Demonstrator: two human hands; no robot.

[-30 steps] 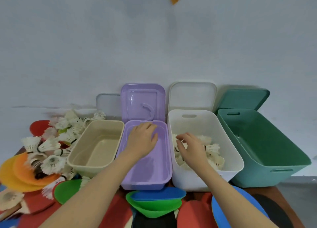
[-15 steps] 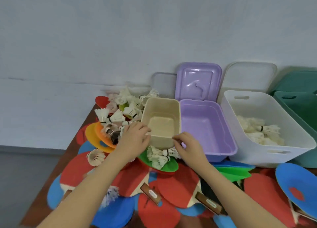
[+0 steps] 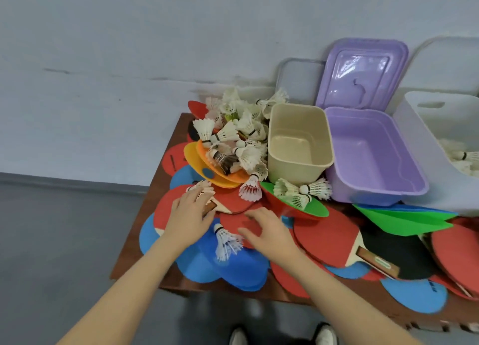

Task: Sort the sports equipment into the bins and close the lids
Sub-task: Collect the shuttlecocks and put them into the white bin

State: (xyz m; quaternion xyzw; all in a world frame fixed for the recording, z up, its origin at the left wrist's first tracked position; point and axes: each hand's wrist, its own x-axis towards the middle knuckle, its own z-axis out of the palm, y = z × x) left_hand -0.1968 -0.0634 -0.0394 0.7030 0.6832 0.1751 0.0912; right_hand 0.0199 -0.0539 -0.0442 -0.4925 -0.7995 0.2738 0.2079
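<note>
Tabletop clutter point(image 3: 166, 274): shuttlecock point(image 3: 225, 242) between left hand point(image 3: 190, 212) and right hand point(image 3: 269, 232), seemingly untouched

There is only one view, from a camera worn on the person's head. It looks forward and steeply down over the near edge of the table point(image 3: 166, 280), close enough that both forearms fill the lower frame. The wall point(image 3: 129, 33) stands at 12 o'clock, the grey floor point(image 3: 51, 241) at 8 o'clock, the bins at 2 o'clock, and the person's shoes point(image 3: 280, 335) at 6 o'clock.
</note>
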